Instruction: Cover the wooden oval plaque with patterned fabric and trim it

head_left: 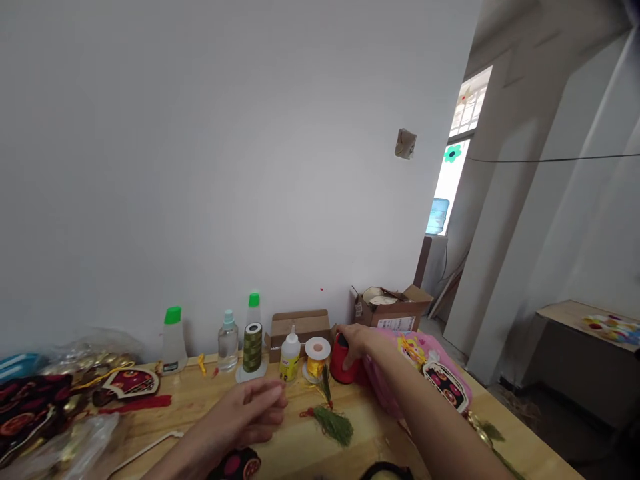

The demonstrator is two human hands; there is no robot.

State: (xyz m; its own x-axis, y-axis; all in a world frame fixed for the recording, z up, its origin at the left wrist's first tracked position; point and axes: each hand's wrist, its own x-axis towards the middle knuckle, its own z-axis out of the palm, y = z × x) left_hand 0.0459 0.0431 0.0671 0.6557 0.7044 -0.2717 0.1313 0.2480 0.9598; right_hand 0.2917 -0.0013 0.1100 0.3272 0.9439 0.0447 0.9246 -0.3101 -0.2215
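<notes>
On the right, my right hand reaches over a red spool-like cylinder with a dark top, its thumb down the front and the fingers behind, partly hidden. My left hand hovers above the table's middle, loosely curled, with nothing visible in it. Between the hands stand a white glue bottle with a yellow label and a spool of yellow cord. A green tassel lies on the wood in front of them. Below my left hand sits a dark patterned piece, partly cut off.
Along the wall stand a green thread cone, a clear bottle and a green-capped bottle. At right are a pink bag and an open cardboard box. Dark patterned pieces and plastic bags fill the left.
</notes>
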